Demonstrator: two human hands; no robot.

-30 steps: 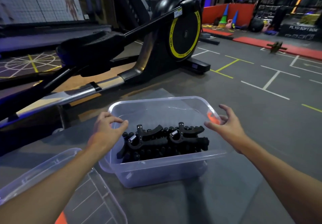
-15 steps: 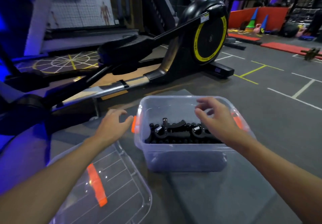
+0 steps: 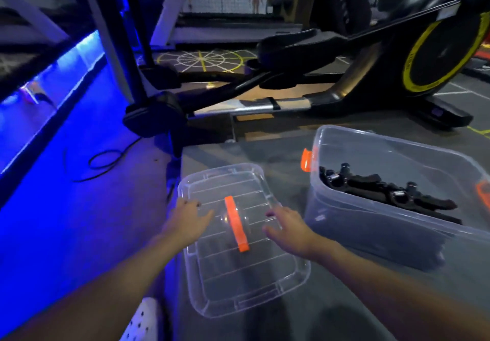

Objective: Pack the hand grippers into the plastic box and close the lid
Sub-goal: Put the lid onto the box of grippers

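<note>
The clear plastic box (image 3: pixel 355 224) stands on the grey mat at the right, with an orange clip (image 3: pixel 306 160) on its left end. Several black hand grippers (image 3: pixel 381 189) lie inside it. The clear lid (image 3: pixel 238 282) with an orange handle (image 3: pixel 234 222) lies flat on the mat to the left of the box. My left hand (image 3: pixel 187 220) reaches over the lid's left edge, fingers spread and relaxed. Over the lid's right edge is my right hand (image 3: pixel 289 228), fingers also spread. Neither hand grips the lid.
A black elliptical trainer (image 3: pixel 371 70) with a yellow-ringed wheel stands behind the box. A black cable (image 3: pixel 106 160) lies on the blue-lit floor at the left. A white perforated shoe (image 3: pixel 143 319) shows at the bottom edge.
My view swung left from the box to the lid. Both hands left the box and now hover over the lid's two sides.
</note>
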